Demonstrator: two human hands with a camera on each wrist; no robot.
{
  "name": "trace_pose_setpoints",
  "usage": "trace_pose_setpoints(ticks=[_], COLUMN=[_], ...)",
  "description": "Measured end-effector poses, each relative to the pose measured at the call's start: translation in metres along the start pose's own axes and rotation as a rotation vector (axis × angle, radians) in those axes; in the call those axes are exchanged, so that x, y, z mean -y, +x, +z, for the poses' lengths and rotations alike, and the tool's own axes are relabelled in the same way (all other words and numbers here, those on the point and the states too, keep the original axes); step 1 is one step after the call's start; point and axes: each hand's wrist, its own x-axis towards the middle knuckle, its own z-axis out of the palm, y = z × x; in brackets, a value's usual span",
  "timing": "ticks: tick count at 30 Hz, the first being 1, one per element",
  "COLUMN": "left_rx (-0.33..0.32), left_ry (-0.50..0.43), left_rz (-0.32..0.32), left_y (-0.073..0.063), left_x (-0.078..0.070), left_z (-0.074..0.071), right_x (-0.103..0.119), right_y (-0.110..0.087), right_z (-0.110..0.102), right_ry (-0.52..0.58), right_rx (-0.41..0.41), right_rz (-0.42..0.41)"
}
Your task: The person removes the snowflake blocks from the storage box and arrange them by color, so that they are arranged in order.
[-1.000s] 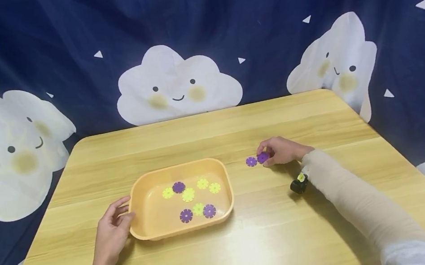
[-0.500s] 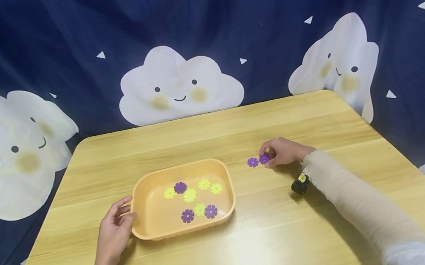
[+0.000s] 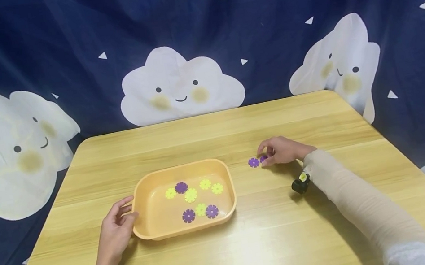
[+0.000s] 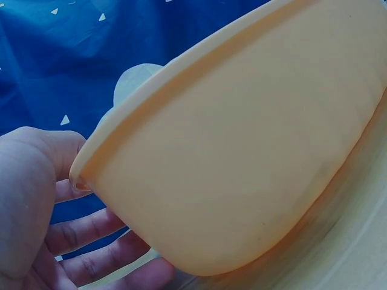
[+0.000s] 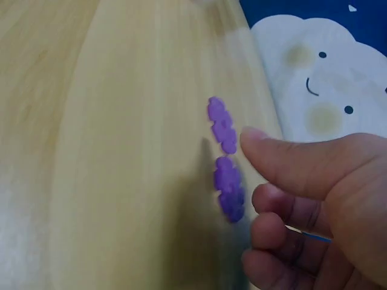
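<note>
Orange-yellow, one rounded tray sits on the table, holding five yellow discs and three dark purple discs, all notched round their edges. Two brighter purple discs lie flat on the table beyond the tray's right end. Your left hand pinches the tray's left rim between thumb and fingers. Your right hand is beside the brighter pair, its fingers loosely bent and apart from the thumb.

From your head, that hand partly covers the right-hand disc; your right wrist view shows both, the thumb just clear of them. Only your left wrist view shows the tray's outer wall beneath your grip. The tray's long axis runs left to right, roughly parallel to the table's far edge; the brighter pair lines up left to right too.
</note>
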Motion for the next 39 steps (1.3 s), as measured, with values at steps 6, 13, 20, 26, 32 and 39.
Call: trace_pose_setpoints(ticks=[6,13,20,26,32,39], left_rx=[0.009,-0.007,0.006,0.016,0.035,0.095], left_ry=[0.000,0.032,0.004,-0.010,-0.043,-0.235], left_rz=[0.004,0.005,0.000,-0.005,-0.005,-0.042], left_y=[0.000,0.000,0.002,0.001,0.000,0.000], left_x=[0.000,-0.002,-0.001,0.001,0.003,0.003], left_z=[-0.002,-0.005,-0.004,-0.003,-0.003,-0.011], right_x=[0.017,0.038,0.054,0.064,0.075,0.090], right_y=[0.006,0.017,0.022,0.030,0.037,0.045], right_z=[-0.004,-0.009,-0.012,-0.009,-0.009,-0.008], right_ry=[0.049,0.055,0.084,0.033,0.033,0.034], right_rx=[0.015,0.026,0.029,0.006,0.014,0.032], right_rz=[0.008,-0.079,-0.095,-0.128,-0.159,-0.169])
